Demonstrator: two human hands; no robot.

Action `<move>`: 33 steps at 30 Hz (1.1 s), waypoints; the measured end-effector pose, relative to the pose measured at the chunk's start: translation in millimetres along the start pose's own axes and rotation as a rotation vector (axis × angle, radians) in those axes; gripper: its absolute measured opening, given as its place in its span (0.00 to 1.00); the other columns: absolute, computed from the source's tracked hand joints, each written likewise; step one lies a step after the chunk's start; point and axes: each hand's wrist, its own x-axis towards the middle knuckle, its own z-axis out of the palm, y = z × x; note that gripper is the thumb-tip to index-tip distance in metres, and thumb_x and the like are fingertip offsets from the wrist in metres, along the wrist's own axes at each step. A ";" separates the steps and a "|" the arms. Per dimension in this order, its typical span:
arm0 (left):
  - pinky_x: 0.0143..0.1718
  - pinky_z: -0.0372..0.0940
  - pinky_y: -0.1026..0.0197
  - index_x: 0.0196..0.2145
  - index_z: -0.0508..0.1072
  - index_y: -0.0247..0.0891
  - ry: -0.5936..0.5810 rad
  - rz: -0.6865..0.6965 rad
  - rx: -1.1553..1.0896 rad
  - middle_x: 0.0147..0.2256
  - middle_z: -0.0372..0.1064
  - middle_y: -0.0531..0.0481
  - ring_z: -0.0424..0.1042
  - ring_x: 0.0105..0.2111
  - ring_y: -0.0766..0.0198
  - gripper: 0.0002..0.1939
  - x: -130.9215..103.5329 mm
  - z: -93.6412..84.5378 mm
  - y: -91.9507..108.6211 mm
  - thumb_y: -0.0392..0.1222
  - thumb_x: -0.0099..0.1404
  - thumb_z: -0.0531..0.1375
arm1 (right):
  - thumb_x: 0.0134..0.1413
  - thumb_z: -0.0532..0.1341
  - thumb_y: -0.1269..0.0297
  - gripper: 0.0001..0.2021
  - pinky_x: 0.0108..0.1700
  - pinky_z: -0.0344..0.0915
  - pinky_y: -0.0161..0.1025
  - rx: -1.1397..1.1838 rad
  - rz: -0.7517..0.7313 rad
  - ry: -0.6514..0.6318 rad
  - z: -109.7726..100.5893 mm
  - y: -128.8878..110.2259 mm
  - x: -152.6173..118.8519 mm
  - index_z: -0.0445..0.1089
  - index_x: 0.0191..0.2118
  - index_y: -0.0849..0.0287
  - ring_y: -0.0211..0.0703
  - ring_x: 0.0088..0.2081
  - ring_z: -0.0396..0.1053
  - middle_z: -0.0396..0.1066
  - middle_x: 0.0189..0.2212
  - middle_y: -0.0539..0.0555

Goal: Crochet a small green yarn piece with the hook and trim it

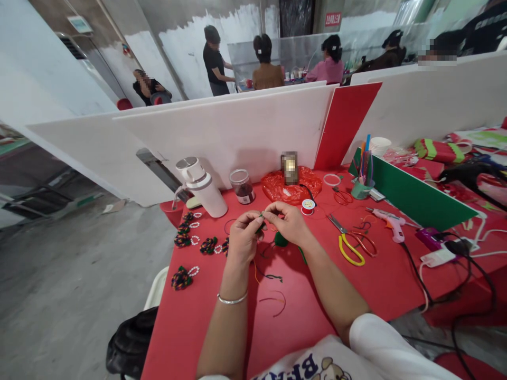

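Both hands meet above the middle of the red table (293, 311), fingertips nearly touching. My left hand (244, 235) is closed in a pinch on a small dark green piece (260, 227), mostly hidden by the fingers. Beside it, my right hand (288, 221) pinches at the same green piece with thumb and forefinger. A green yarn bundle (281, 239) lies under my right hand. Loose cords (273, 277) trail on the table below the hands. Several dark multicoloured knotted pieces with white bead loops (182, 278) lie at the left.
Behind the hands stand a white tumbler (206, 192), a clear jar (242, 187) and a red plastic bag (269, 187). Yellow-and-red-handled scissors (348, 248), a glue gun (392, 221), a pen cup (361, 188) and a power strip (439, 257) lie right. People sit beyond the white partition (237, 132).
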 end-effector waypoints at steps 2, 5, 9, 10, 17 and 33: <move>0.14 0.57 0.72 0.25 0.76 0.35 -0.025 -0.029 -0.048 0.28 0.73 0.51 0.68 0.20 0.71 0.13 -0.8 1.2 2.0 0.42 0.46 0.75 | 0.59 0.64 0.57 0.10 0.37 0.66 0.37 0.007 -0.014 -0.008 0.9 1.0 0.3 0.74 0.32 0.58 0.39 0.33 0.70 0.75 0.30 0.50; 0.15 0.58 0.72 0.25 0.77 0.35 -0.032 -0.057 -0.067 0.29 0.73 0.50 0.69 0.22 0.71 0.14 -1.5 1.3 3.8 0.43 0.46 0.75 | 0.58 0.65 0.59 0.07 0.37 0.66 0.37 -0.032 -0.058 0.022 2.5 1.6 0.0 0.75 0.35 0.57 0.40 0.34 0.70 0.76 0.32 0.51; 0.17 0.60 0.72 0.27 0.79 0.35 0.017 -0.040 -0.061 0.30 0.73 0.49 0.70 0.24 0.71 0.14 -0.8 0.5 3.6 0.44 0.46 0.76 | 0.58 0.65 0.65 0.03 0.39 0.67 0.38 -0.222 -0.222 0.098 3.5 2.5 -2.4 0.76 0.34 0.56 0.42 0.36 0.70 0.74 0.34 0.53; 0.17 0.59 0.72 0.27 0.79 0.35 0.036 -0.022 -0.058 0.31 0.73 0.49 0.70 0.24 0.71 0.14 -0.4 0.1 3.0 0.44 0.46 0.76 | 0.58 0.63 0.67 0.04 0.40 0.67 0.39 -0.284 -0.276 0.098 3.7 3.0 -3.3 0.76 0.34 0.55 0.42 0.37 0.71 0.74 0.34 0.54; 0.22 0.65 0.69 0.30 0.82 0.36 0.118 0.232 0.204 0.40 0.72 0.48 0.69 0.26 0.72 0.11 0.7 -5.2 0.2 0.47 0.54 0.73 | 0.60 0.61 0.69 0.10 0.42 0.69 0.40 -0.434 -0.428 0.119 6.4 4.1 -6.9 0.80 0.41 0.56 0.43 0.37 0.73 0.76 0.35 0.55; 0.24 0.69 0.67 0.32 0.84 0.37 0.018 0.178 0.197 0.49 0.73 0.42 0.71 0.30 0.68 0.12 1.3 -7.7 -3.8 0.49 0.59 0.70 | 0.64 0.63 0.65 0.08 0.40 0.69 0.39 -0.488 -0.456 0.166 4.1 8.1 -4.0 0.81 0.40 0.57 0.42 0.35 0.75 0.80 0.33 0.55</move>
